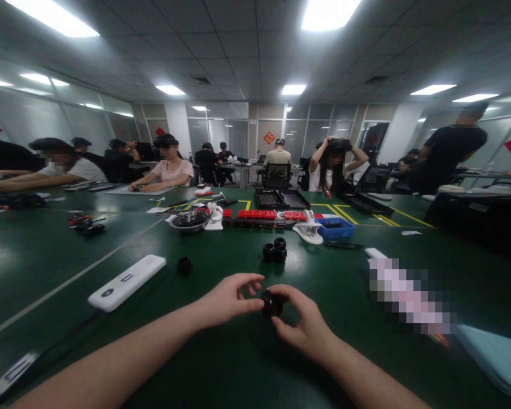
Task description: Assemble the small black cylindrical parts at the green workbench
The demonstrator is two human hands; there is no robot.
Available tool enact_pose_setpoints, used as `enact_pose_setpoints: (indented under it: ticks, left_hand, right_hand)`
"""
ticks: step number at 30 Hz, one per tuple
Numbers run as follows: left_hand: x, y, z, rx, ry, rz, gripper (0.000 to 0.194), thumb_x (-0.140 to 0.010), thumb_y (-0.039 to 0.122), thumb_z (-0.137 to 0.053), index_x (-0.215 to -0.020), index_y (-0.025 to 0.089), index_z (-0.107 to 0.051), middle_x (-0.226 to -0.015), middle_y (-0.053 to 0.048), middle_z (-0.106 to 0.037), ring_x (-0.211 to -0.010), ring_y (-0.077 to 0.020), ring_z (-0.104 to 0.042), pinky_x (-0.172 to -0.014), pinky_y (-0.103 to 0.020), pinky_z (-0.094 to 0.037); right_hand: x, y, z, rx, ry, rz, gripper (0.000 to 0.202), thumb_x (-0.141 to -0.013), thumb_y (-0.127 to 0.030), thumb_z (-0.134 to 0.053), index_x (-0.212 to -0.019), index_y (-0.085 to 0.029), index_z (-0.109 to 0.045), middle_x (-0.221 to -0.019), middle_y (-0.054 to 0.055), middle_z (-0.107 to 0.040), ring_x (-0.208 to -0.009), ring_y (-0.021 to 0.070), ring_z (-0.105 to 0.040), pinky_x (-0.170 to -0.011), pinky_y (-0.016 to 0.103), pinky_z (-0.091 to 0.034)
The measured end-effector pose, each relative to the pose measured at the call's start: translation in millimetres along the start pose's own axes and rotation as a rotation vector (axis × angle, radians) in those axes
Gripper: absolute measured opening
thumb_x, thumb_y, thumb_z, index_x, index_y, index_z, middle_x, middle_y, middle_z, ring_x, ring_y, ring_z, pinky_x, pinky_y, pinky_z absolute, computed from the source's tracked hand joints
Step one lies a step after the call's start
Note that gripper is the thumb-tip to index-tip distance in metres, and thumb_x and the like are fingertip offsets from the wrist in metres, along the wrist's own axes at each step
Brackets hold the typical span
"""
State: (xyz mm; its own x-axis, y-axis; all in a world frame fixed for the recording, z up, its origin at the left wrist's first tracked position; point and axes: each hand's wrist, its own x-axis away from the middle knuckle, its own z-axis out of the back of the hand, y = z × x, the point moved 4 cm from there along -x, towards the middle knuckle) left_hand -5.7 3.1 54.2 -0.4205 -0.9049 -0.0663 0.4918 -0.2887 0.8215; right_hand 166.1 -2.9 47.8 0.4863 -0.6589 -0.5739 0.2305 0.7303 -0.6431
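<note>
- One black round part is sitting pinched in your right hand.
- Your left hand is hovering loosely spread, thumb beside it.
- A black cluster is standing beyond.

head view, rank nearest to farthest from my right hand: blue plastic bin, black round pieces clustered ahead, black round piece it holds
From the right hand:
1. Held black round piece, at its fingertips
2. Clustered black round pieces, ahead, slightly left
3. Blue plastic bin, farther ahead, rightward

The round piece is black, the tabletop green with yellow lines, the bin blue.
</note>
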Motion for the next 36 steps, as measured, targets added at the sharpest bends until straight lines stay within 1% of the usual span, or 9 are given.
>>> enact_pose_setpoints:
  ticks: [2,5,12,15,20,24,27,32,36]
  left_hand:
    - [-10.9,-0.1,-19.6,0.327,-0.201,-0.036,0.053,-0.069,0.034,-0.069,-0.115,0.016,-0.05,-0.109,-0.007,-0.057,-0.096,-0.022,-0.055,-0.079,-0.033,-0.044]
    - [-16.8,-1.5,-29.9,0.588,-0.347,-0.027,0.055,-0.063,0.03,-0.075,-0.111,0.016,-0.054,-0.107,-0.006,-0.059,-0.1,-0.0234,-0.054,-0.088,-0.038,-0.039]
    - [-4.8,-0.4,-24.9,0.478,-0.365,0.014,0.052,-0.059,0.024,-0.076,-0.107,0.017,-0.056,-0.106,-0.005,-0.058,-0.1,-0.0227,-0.054,-0.087,-0.036,-0.04]
    - [2.2,-6.2,4.6,0.022,-0.186,-0.033,0.044,-0.058,0.027,-0.075,-0.099,0.02,-0.061,-0.104,-0.003,-0.057,-0.097,-0.0231,-0.054,-0.084,-0.035,-0.042]
    - [20.9,-48.4,107.3,-0.391,0.41,0.199,0.049,-0.07,0.043,-0.06,-0.113,0.022,-0.051,-0.113,-0.005,-0.056,-0.103,-0.0264,-0.051,-0.089,-0.038,-0.04]
    - [38.1,-87.5,158.0,-0.543,0.559,0.382,0.054,-0.072,0.048,-0.051,-0.117,0.018,-0.048,-0.117,-0.009,-0.055,-0.106,-0.0295,-0.05,-0.088,-0.04,-0.04]
    - [43.3,-104.4,162.9,-0.581,0.536,0.399,0.05,-0.073,0.049,-0.048,-0.112,0.016,-0.05,-0.113,-0.011,-0.058,-0.103,-0.0293,-0.052,-0.092,-0.043,-0.036]
    - [41.4,-116.7,151.9,-0.669,0.471,0.38,0.044,-0.073,0.05,-0.051,-0.107,0.022,-0.052,-0.11,-0.007,-0.061,-0.104,-0.03,-0.053,-0.102,-0.054,-0.004]
    - [38.8,-125.3,146.2,-0.707,0.416,0.381,0.042,-0.072,0.05,-0.054,-0.105,0.023,-0.053,-0.108,-0.006,-0.062,-0.102,-0.0297,-0.054,-0.102,-0.053,-0.006]
  right_hand:
    - [0.4,-6.8,-3.3,-0.005,-0.074,0.043,0.039,-0.065,-0.011,-0.057,-0.103,-0.021,-0.054,-0.097,0.005,-0.062,-0.088,0.0189,-0.059,-0.078,0.031,-0.048]
    - [0.7,-10.7,-3.4,-0.002,-0.103,0.065,0.039,-0.067,-0.009,-0.055,-0.104,-0.021,-0.054,-0.1,0.007,-0.058,-0.093,0.0196,-0.056,-0.08,0.031,-0.047]
    - [3.4,-8.9,-5.0,-0.038,-0.127,0.011,0.037,-0.074,-0.014,-0.055,-0.11,-0.021,-0.049,-0.104,0.008,-0.051,-0.092,0.0194,-0.053,-0.08,0.031,-0.047]
    - [3.4,-4.3,-0.5,-0.002,-0.098,-0.025,0.033,-0.079,-0.018,-0.052,-0.111,-0.021,-0.048,-0.107,0.008,-0.05,-0.092,0.0199,-0.052,-0.08,0.033,-0.047]
    - [1.5,3.4,7.6,0.084,-0.038,-0.08,0.028,-0.081,-0.02,-0.049,-0.109,-0.022,-0.05,-0.107,0.008,-0.051,-0.09,0.0206,-0.053,-0.078,0.035,-0.048]
    - [0.2,6.1,3.3,0.107,-0.067,-0.104,0.026,-0.081,-0.019,-0.049,-0.107,-0.022,-0.051,-0.106,0.008,-0.051,-0.09,0.0208,-0.053,-0.078,0.035,-0.048]
    - [-0.5,9.1,-0.9,0.113,-0.087,-0.117,0.025,-0.081,-0.017,-0.049,-0.105,-0.021,-0.052,-0.105,0.008,-0.052,-0.09,0.0204,-0.054,-0.077,0.034,-0.048]
    - [-2.1,15.9,-1.7,0.126,-0.08,-0.156,0.021,-0.08,-0.017,-0.049,-0.1,-0.021,-0.054,-0.098,0.007,-0.056,-0.082,0.0191,-0.055,-0.073,0.034,-0.049]
    - [-3.3,19.6,-3.4,0.129,-0.109,-0.168,0.017,-0.08,-0.017,-0.05,-0.096,-0.021,-0.056,-0.093,0.005,-0.058,-0.08,0.0188,-0.056,-0.072,0.033,-0.049]
